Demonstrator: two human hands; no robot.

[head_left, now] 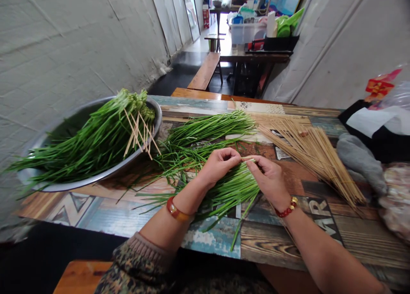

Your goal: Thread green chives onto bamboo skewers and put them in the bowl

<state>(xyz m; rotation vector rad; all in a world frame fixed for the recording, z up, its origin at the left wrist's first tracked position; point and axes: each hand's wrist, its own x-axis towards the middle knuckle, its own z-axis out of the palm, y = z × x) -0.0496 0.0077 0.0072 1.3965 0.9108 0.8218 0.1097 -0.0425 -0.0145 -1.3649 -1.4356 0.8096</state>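
My left hand (223, 164) is closed in a pinch above a loose pile of garlic chives (230, 189) on the table. My right hand (267, 176) is also closed, its thumb and fingertips meeting the left ones around pale, thin stem ends. A thin bamboo skewer (283, 225) runs out below the right wrist toward the table's near edge. Exactly how stem and skewer meet is hidden by my fingers. Just beyond the hands lies another bundle of chives (214, 127). To the right, many bare bamboo skewers (323, 157) are fanned out.
At the left, a metal basin (96, 181) holds chives (105, 132) with several skewers (136, 134) sticking out over its rim. A grey cloth-like bundle (360, 161) and a clear bag (397, 196) sit at the right. Behind are a bench (205, 72) and another table with a plastic bin (246, 33).
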